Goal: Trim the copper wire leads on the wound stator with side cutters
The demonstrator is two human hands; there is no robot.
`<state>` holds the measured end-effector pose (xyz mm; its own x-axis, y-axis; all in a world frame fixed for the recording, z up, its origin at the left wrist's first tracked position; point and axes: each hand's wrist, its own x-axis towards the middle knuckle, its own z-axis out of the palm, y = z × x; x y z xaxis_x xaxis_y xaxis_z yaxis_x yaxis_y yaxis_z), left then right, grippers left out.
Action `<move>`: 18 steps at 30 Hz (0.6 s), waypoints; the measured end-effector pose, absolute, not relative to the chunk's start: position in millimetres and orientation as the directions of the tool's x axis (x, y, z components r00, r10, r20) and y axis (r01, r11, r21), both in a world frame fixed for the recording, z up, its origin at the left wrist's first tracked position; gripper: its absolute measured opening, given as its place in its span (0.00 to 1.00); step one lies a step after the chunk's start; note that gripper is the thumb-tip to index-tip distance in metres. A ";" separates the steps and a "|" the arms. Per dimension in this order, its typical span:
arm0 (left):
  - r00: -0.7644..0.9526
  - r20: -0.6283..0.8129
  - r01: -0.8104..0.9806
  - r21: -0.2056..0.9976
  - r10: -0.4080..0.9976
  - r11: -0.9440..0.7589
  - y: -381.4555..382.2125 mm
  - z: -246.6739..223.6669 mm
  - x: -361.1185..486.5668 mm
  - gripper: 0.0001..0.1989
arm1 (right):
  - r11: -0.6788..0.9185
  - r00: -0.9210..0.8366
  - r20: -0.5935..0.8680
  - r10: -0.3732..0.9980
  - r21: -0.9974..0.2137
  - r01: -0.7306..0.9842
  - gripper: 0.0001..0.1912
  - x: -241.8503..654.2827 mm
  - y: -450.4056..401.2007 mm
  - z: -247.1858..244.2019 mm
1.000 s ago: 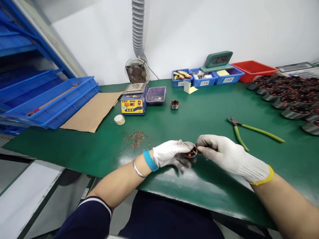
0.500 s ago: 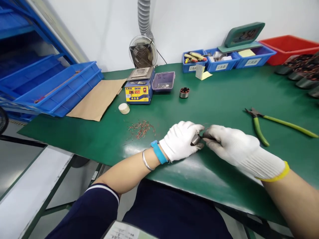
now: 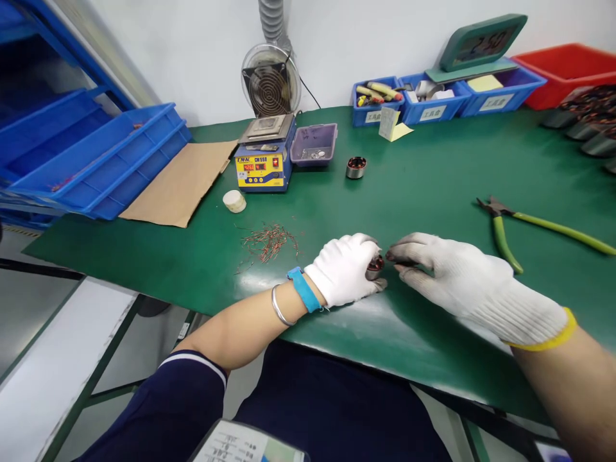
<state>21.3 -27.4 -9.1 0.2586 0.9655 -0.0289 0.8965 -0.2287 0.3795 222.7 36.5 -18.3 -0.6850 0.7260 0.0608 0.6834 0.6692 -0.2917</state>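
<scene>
My left hand [image 3: 344,269], in a white glove, is wrapped round a small metal ring with copper windings [image 3: 374,266] near the table's front edge. Just right of it is my right hand [image 3: 447,276], also gloved, its darkened fingertips slightly apart and facing the ring; nothing shows between them. A similar wound ring [image 3: 356,167] stands farther back on the green table [image 3: 423,186]. Copper wire scraps [image 3: 270,242] lie in a loose pile left of my left hand. Green-handled cutters [image 3: 503,234] rest with handles spread, beyond my right hand.
At the back are a yellow-blue soldering pot unit [image 3: 262,170], a purple tray [image 3: 314,146], a fan [image 3: 272,90], blue boxes [image 3: 430,114], a clock [image 3: 484,43] and a red bin [image 3: 570,67]. A white round block [image 3: 235,201] and cardboard [image 3: 180,186] lie left.
The fingers of my right hand have come away from the ring, leaving a small gap. The ring in my left hand now shows its copper windings. The camera view has shifted slightly.
</scene>
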 end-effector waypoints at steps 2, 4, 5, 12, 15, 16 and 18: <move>0.319 -0.033 0.889 0.357 0.947 -0.287 -28.1 -8.3 21.2 0.22 | 0.676 -0.684 0.104 0.722 -0.315 0.666 0.16 225.7 38.0 -15.8; 0.341 -0.055 0.887 0.351 0.939 -0.301 -29.0 -7.1 20.7 0.18 | 0.668 -0.646 0.197 0.737 -0.354 0.654 0.15 230.8 40.6 -13.3; 0.327 -0.063 0.895 0.342 0.943 -0.288 -29.2 -6.4 20.7 0.16 | 0.659 -0.603 0.270 0.750 -0.374 0.652 0.15 233.3 41.8 -12.2; 0.165 -0.084 0.893 0.435 0.983 -0.113 -24.6 -3.6 22.7 0.33 | 0.873 -0.757 0.434 0.488 -0.213 0.439 0.21 221.0 42.5 -25.7; 0.235 -0.123 0.900 0.401 0.964 -0.168 -22.3 -1.6 19.4 0.25 | 0.855 -0.807 0.287 0.516 -0.226 0.467 0.17 223.0 53.5 -33.0; 0.229 -0.127 0.908 0.385 0.965 -0.165 -21.9 -0.9 18.1 0.25 | 0.804 -0.777 0.223 0.588 -0.260 0.534 0.16 229.2 60.0 -32.0; 0.179 -0.124 0.920 0.371 0.976 -0.122 -21.5 0.1 16.2 0.26 | 0.649 -0.641 0.142 0.754 -0.312 0.694 0.14 246.3 73.8 -24.6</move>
